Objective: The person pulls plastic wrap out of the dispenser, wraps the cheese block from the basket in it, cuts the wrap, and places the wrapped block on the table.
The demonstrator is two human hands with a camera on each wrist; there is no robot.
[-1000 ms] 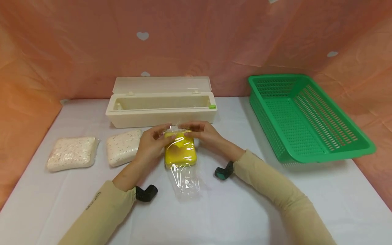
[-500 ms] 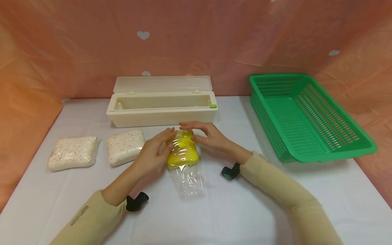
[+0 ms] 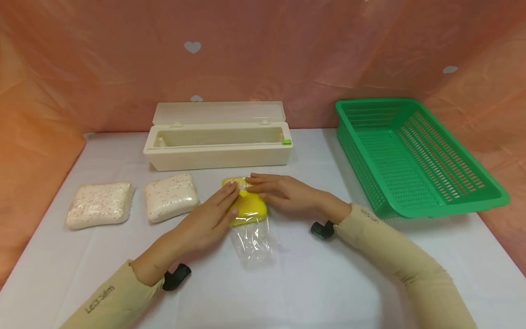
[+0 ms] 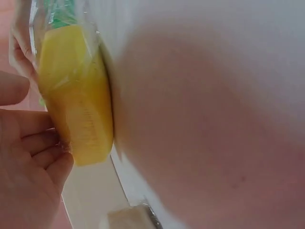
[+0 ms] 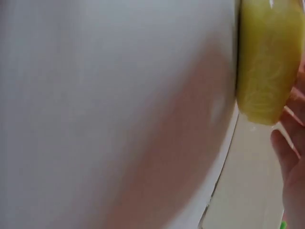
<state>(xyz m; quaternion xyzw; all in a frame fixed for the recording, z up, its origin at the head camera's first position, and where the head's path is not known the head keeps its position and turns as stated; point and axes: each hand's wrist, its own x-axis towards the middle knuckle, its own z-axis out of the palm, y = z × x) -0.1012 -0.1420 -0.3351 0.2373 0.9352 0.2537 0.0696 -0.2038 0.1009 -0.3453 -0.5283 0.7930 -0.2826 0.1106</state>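
Observation:
A yellow, sponge-like block [image 3: 249, 209] with rounded corners lies on the table, covered in clear plastic film. A loose tail of film [image 3: 255, 244] spreads from its near end. My left hand [image 3: 205, 223] rests its straightened fingers on the block's left side and top. From the right, my right hand [image 3: 289, 194] lays nearly straight fingers over the upper right of the block. The left wrist view has the wrapped block [image 4: 83, 109] beside the fingertips. In the right wrist view, fingers [image 5: 286, 152] show just past the block's end.
Two wrapped white speckled blocks [image 3: 98, 205] [image 3: 170, 197] lie to the left. Behind stands a cream cling film dispenser [image 3: 219, 157] with its lid raised and a green slider [image 3: 286, 142]. A green plastic basket [image 3: 448, 212] sits at the right. Pink cloth [image 3: 263, 55] hangs behind the table.
Both hands have gone from fingering the film at the block's far edge to lying flatter on its top and sides. Their wrists have spread apart, and the block's far end shows more.

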